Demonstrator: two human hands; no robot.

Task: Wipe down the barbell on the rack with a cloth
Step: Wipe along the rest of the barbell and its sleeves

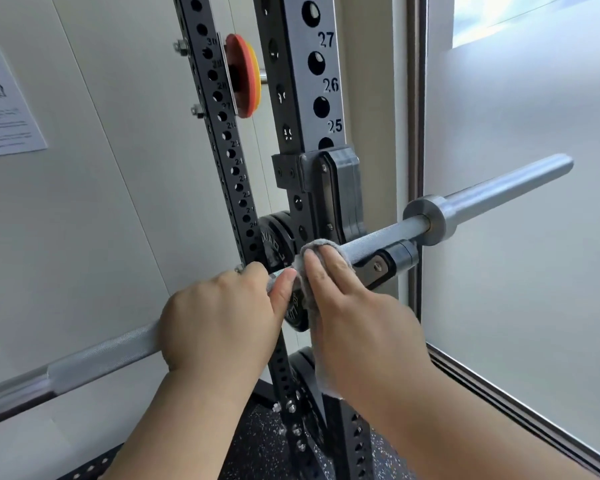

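The heavy-looking barbell (378, 237) is gripped by the left hand (219, 320); the soft cloth (317, 245) is pressed flat by the right hand (357, 306).

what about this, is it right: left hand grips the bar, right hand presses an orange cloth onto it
Wrong colour: the head view shows a grey cloth. The left hand grips the bar, the right hand presses that cloth onto it.
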